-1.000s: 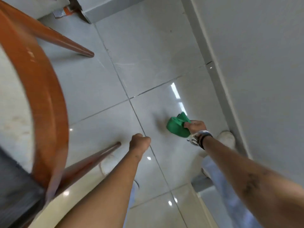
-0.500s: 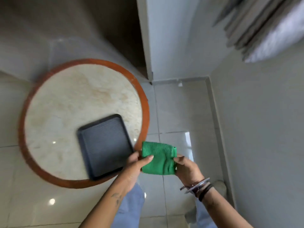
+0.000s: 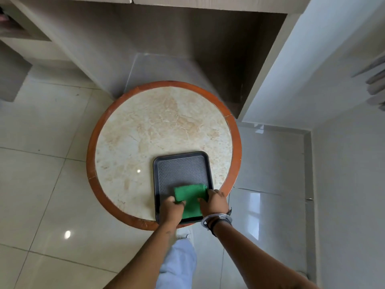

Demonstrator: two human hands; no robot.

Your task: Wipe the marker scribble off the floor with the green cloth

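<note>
The folded green cloth (image 3: 190, 200) lies flat in the near half of a dark grey tray (image 3: 179, 170) on the round marble-topped table (image 3: 158, 126). My left hand (image 3: 171, 210) pinches the cloth's left edge. My right hand (image 3: 214, 202), with bangles at the wrist, holds the cloth's right edge with the fingers pressed on top. No marker scribble shows on the glossy floor tiles (image 3: 41, 184) in view.
The table has an orange-brown wooden rim (image 3: 91, 159) and stands close to a grey cabinet recess (image 3: 187, 49). A white wall (image 3: 343, 163) runs along the right. My trouser leg and shoe (image 3: 181, 253) show below the table edge.
I have stood up from the floor, where my right hand held the cloth on the tile. Both hands then brought the cloth over the table and down onto the tray.
</note>
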